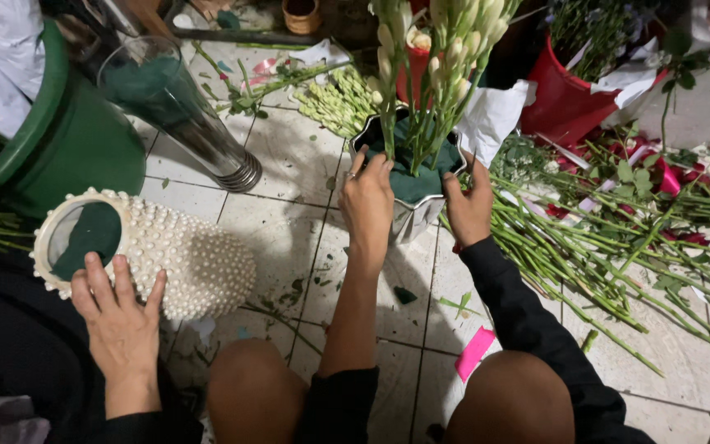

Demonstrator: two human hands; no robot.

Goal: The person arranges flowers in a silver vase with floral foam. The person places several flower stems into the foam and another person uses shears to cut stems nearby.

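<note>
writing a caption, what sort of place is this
Probably a florist's workroom floor: cut stems strewn over tiles, a red bucket of greenery, and both hands, left hand and right hand, on a foam-filled vase.

Even, fairly bright light from overhead falls on the pale tiled floor (289, 222), leaving only soft shadows under the hands and beside the studded white vase (199, 263), which shows a mild sheen rather than hard glare. The frame darkens toward the lower left corner and the top edge, where detail is lost in black. The centre is sharp, while the flower stems (618, 238) at right and the green bucket (76, 140) at left bend and soften slightly with wide-angle distortion.
</note>
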